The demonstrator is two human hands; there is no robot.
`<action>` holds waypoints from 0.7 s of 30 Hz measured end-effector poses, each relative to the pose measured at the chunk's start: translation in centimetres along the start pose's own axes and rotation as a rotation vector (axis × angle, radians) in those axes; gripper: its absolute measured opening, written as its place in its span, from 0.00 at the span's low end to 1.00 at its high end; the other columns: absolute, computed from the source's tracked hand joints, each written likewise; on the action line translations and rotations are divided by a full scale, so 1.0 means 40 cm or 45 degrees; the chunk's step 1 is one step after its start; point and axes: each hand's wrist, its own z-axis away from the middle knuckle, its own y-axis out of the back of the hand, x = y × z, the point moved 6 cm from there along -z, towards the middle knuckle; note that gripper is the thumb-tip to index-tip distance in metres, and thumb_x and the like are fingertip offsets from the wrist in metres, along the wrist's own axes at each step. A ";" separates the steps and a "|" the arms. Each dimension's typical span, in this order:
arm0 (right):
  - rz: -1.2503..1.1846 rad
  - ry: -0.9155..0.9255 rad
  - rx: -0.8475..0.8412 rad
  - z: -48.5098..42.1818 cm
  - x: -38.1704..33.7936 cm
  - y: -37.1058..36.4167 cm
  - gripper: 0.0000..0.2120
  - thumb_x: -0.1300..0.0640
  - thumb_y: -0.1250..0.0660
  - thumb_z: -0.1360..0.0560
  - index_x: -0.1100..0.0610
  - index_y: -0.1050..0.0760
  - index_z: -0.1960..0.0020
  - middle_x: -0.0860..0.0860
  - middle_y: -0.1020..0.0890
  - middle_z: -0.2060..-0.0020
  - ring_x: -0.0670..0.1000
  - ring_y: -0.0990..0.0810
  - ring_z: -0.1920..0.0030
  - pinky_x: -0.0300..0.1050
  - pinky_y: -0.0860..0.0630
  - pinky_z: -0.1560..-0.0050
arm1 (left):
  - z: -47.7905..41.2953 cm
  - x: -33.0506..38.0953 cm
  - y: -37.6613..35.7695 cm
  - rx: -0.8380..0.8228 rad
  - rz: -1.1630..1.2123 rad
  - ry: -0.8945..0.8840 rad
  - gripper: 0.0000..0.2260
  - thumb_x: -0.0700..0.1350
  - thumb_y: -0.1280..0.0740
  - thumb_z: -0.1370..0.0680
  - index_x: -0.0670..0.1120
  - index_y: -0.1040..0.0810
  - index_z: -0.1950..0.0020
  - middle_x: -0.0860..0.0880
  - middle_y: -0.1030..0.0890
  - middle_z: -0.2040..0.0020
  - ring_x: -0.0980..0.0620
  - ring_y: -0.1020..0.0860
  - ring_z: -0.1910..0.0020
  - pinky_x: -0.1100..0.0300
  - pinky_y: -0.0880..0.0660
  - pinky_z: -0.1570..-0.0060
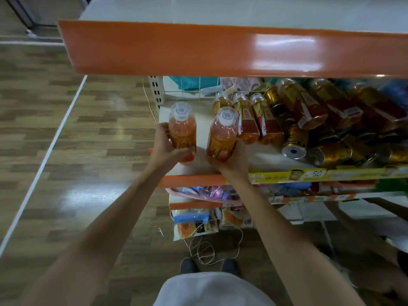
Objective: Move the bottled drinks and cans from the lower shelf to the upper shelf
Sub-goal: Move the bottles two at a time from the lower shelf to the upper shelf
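Note:
My left hand grips an orange drink bottle with a white cap, held upright over the left end of the lower shelf. Beside it, my right hand grips a second orange bottle by its lower part. More bottles stand in a row further back on the lower shelf. Gold cans and larger bottles lie jumbled to the right. The upper shelf, with an orange front edge, juts out above and looks bare.
Yellow price labels run along the lower shelf's front edge. Packaged goods fill the shelves below. A thin cord loops on the wooden floor near my shoes. Open floor lies to the left.

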 end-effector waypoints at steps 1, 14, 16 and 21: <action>0.020 -0.003 0.000 0.000 -0.001 0.000 0.43 0.47 0.18 0.40 0.55 0.35 0.33 0.53 0.26 0.38 0.54 0.26 0.39 0.46 0.28 0.43 | 0.003 -0.004 -0.001 -0.004 0.012 -0.003 0.35 0.38 0.21 0.38 0.47 0.37 0.39 0.53 0.28 0.45 0.54 0.26 0.43 0.53 0.22 0.45; 0.004 0.048 -0.163 0.001 -0.010 0.003 0.42 0.52 0.18 0.38 0.54 0.36 0.30 0.50 0.29 0.38 0.51 0.28 0.37 0.47 0.28 0.38 | 0.017 -0.012 0.004 -0.129 -0.019 -0.059 0.37 0.30 0.23 0.35 0.50 0.39 0.35 0.54 0.29 0.41 0.58 0.28 0.41 0.70 0.24 0.50; 0.011 0.050 -0.187 0.005 -0.009 0.002 0.43 0.50 0.18 0.38 0.53 0.35 0.30 0.51 0.28 0.36 0.48 0.27 0.40 0.45 0.28 0.40 | 0.005 -0.011 0.008 -0.171 -0.031 -0.025 0.37 0.29 0.23 0.35 0.50 0.38 0.36 0.58 0.30 0.43 0.57 0.29 0.41 0.68 0.24 0.52; 0.005 0.072 -0.223 0.012 -0.018 -0.014 0.41 0.52 0.17 0.38 0.52 0.35 0.32 0.49 0.29 0.38 0.47 0.26 0.44 0.45 0.23 0.42 | -0.006 -0.015 0.007 -0.240 -0.016 -0.011 0.37 0.28 0.23 0.36 0.49 0.38 0.37 0.53 0.28 0.43 0.54 0.30 0.39 0.67 0.24 0.51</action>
